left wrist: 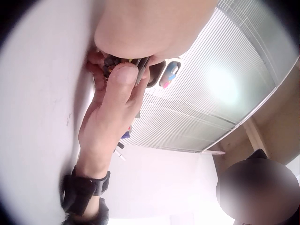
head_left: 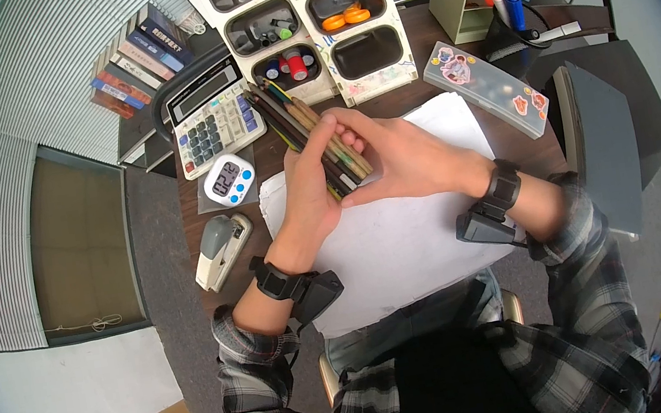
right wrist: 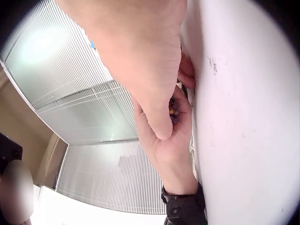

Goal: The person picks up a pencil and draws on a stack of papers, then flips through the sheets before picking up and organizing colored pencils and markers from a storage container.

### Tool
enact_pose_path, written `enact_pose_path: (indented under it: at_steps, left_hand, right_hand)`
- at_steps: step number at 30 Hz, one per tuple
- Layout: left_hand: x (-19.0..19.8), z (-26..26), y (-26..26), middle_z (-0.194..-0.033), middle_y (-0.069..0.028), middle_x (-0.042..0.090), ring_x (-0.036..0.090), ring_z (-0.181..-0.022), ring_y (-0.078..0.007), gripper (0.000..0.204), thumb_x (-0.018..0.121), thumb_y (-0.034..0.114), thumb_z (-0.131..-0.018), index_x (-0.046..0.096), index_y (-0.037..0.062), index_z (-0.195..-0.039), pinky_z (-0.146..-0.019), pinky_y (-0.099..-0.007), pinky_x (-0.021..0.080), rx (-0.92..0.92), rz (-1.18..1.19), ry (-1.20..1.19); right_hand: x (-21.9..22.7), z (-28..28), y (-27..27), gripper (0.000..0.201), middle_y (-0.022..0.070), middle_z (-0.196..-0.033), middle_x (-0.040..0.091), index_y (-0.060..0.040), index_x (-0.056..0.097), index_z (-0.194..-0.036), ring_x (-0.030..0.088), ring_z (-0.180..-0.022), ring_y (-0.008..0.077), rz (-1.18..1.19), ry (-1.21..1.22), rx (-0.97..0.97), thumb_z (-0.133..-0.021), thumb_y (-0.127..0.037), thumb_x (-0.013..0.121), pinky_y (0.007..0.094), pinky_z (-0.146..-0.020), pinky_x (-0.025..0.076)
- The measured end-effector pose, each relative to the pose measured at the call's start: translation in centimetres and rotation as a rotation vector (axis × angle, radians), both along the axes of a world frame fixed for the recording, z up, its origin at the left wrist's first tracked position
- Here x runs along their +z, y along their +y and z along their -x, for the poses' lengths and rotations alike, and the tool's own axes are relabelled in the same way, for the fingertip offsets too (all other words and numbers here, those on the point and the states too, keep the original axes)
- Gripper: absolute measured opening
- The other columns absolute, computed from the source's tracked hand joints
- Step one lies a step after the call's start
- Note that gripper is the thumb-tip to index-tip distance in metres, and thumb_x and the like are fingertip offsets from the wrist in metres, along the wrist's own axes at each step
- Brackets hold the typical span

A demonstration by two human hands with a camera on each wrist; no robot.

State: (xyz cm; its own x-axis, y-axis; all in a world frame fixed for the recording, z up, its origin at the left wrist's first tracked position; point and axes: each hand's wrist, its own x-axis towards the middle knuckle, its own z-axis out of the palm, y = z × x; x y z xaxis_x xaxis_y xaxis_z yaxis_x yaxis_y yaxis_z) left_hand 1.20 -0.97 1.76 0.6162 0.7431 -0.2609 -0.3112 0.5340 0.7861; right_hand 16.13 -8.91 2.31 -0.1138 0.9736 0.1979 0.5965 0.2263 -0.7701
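A bundle of several pencils, dark and wood-coloured, slants between the two hands above the white paper. The left hand grips the bundle from the left side, its thumb lying along the pencils. From the other side the right hand closes round them, with curled fingers against the bundle. The pencil ends show between the palms in the right wrist view. Over in the left wrist view, the right thumb covers part of the bundle.
A white organizer with pens and orange scissors stands behind the hands. On the left are a calculator, a timer and a stapler. To the right lie a translucent pencil case and a black pen holder.
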Motion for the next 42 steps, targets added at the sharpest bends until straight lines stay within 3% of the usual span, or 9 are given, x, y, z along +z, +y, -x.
enact_pose_path:
  at_steps: [10, 23, 25, 26, 28, 29, 31, 36, 42]
  left_hand:
    - [0.0, -0.1, -0.3, -0.083, -0.0002, 0.059, 0.061, -0.075, -0.0106, 0.017, 0.063, 0.023, -0.098, 0.059, 0.0067, -0.096, -0.069, -0.0266, 0.055, 0.022, -0.141, -0.002]
    - [0.0, 0.0, -0.3, -0.084, -0.0042, 0.064, 0.065, -0.077, -0.0115, 0.019, 0.066, 0.020, -0.096, 0.060, 0.0024, -0.099, -0.070, -0.0265, 0.056, 0.022, -0.148, -0.018]
    - [0.0, -0.1, -0.4, -0.088, -0.0044, 0.064, 0.065, -0.079, -0.0118, 0.018, 0.067, 0.018, -0.096, 0.061, 0.0019, -0.103, -0.072, -0.0270, 0.055, 0.073, -0.186, 0.015]
    - [-0.3, -0.1, -0.3, -0.088, -0.0044, 0.064, 0.065, -0.079, -0.0118, 0.018, 0.067, 0.018, -0.096, 0.061, 0.0019, -0.103, -0.072, -0.0270, 0.055, 0.073, -0.188, 0.013]
    - [-0.9, 0.0, 0.0, -0.095, -0.0040, 0.065, 0.064, -0.084, -0.0114, 0.023, 0.069, 0.017, -0.094, 0.062, 0.0011, -0.109, -0.076, -0.0268, 0.053, 0.050, -0.328, -0.020]
    - [-0.9, 0.0, -0.1, -0.095, -0.0040, 0.065, 0.064, -0.084, -0.0114, 0.023, 0.069, 0.017, -0.094, 0.062, 0.0011, -0.109, -0.076, -0.0268, 0.053, 0.051, -0.329, -0.022]
    - [-0.7, -0.1, -0.4, -0.101, -0.0032, 0.066, 0.062, -0.089, -0.0103, 0.029, 0.070, 0.017, -0.094, 0.062, 0.0001, -0.115, -0.079, -0.0264, 0.051, 0.052, -0.408, 0.006]
    - [-1.0, 0.0, -0.3, -0.102, -0.0020, 0.064, 0.060, -0.089, -0.0084, 0.030, 0.067, 0.017, -0.095, 0.061, 0.0000, -0.119, -0.077, -0.0253, 0.049, -0.092, -0.411, 0.100]
    - [-1.0, 0.0, -0.4, -0.104, -0.0035, 0.064, 0.062, -0.092, -0.0101, 0.027, 0.065, 0.014, -0.095, 0.060, 0.0005, -0.117, -0.078, -0.0274, 0.051, -0.130, -0.500, 0.147]
  right_hand:
    - [0.1, -0.1, 0.1, 0.104, 0.0147, -0.101, 0.063, -0.0046, 0.032, -0.145, 0.066, -0.089, 0.0342, -0.002, 0.027, 0.021, -0.065, -0.034, 0.091, 0.0378, -0.081, 0.054]
    - [0.6, -0.1, 0.0, 0.103, 0.0144, -0.099, 0.063, -0.0066, 0.031, -0.146, 0.066, -0.087, 0.0327, 0.042, 0.045, 0.010, -0.066, -0.033, 0.091, 0.0381, -0.080, 0.054]
    - [0.3, 0.1, 0.0, 0.085, 0.0138, -0.101, 0.064, -0.0064, 0.036, -0.144, 0.067, -0.087, 0.0267, -0.050, 0.133, 0.007, -0.078, -0.030, 0.084, 0.0358, -0.079, 0.054]
    - [-0.3, 0.1, 0.2, 0.085, 0.0138, -0.101, 0.064, -0.0064, 0.036, -0.144, 0.067, -0.087, 0.0267, -0.052, 0.132, 0.007, -0.078, -0.030, 0.084, 0.0358, -0.079, 0.054]
    - [-1.1, 0.3, 0.8, 0.055, 0.0146, -0.095, 0.065, -0.0028, 0.051, -0.132, 0.065, -0.078, 0.0234, -0.123, 0.386, -0.065, -0.089, -0.027, 0.074, 0.0341, -0.069, 0.054]
    - [-1.1, 0.3, 0.8, 0.055, 0.0146, -0.095, 0.065, -0.0028, 0.051, -0.132, 0.065, -0.078, 0.0234, -0.124, 0.385, -0.064, -0.089, -0.027, 0.074, 0.0341, -0.069, 0.054]
    - [-0.7, 0.4, 0.7, 0.035, 0.0121, -0.092, 0.063, -0.0008, 0.061, -0.121, 0.062, -0.074, 0.0215, -0.266, 0.338, -0.181, -0.094, -0.022, 0.068, 0.0316, -0.068, 0.053]
    - [-0.6, 0.0, 0.7, 0.029, 0.0090, -0.086, 0.061, 0.0008, 0.068, -0.110, 0.057, -0.067, 0.0177, -0.265, 0.326, -0.259, -0.092, -0.021, 0.070, 0.0304, -0.063, 0.050]
    - [-0.6, -0.1, 0.8, 0.028, 0.0084, -0.082, 0.057, 0.0024, 0.070, -0.105, 0.054, -0.063, 0.0153, -0.271, 0.244, -0.298, -0.090, -0.021, 0.073, 0.0306, -0.059, 0.047]
